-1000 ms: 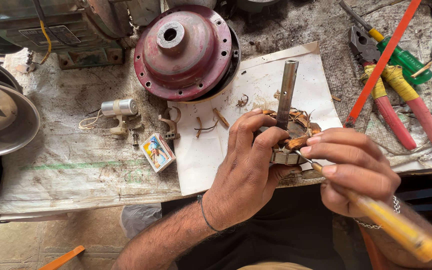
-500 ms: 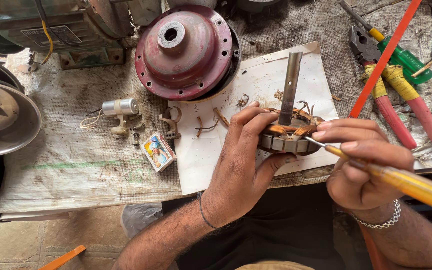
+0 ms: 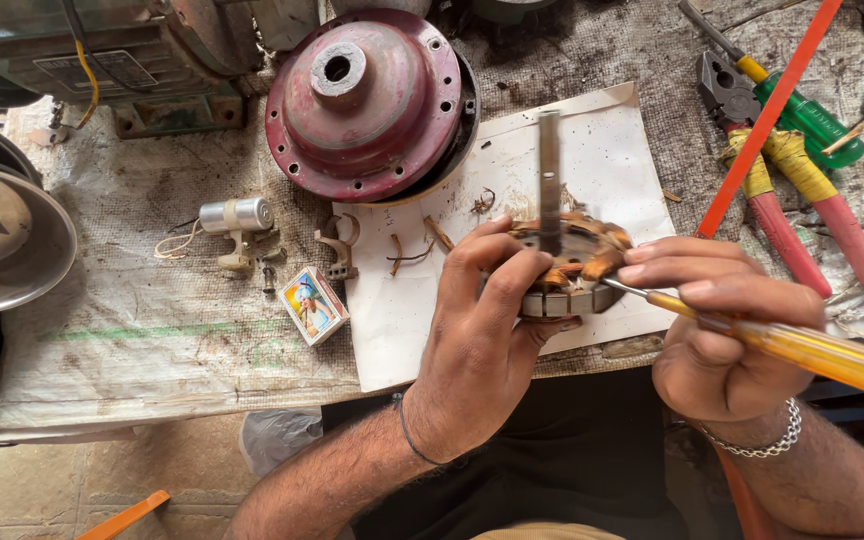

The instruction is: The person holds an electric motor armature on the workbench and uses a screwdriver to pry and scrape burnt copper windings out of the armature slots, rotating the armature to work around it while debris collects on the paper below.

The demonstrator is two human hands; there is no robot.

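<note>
Centre frame: left hand point(image 3: 482, 350) grips stator point(image 3: 567, 270), shaft vertical; right hand point(image 3: 722, 330) clasps screwdriver point(image 3: 802, 350), tip touching stator's rt edge.

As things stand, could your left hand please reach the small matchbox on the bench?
Probably not freely: the left hand grips the motor core; the matchbox lies unobstructed nearby.

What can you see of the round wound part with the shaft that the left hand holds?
The stator is a round metal core with copper-coloured windings and a grey shaft standing upright from its middle. The left hand grips its near rim above the white paper. The right hand presses the yellow-handled screwdriver tip against its right side.
</note>
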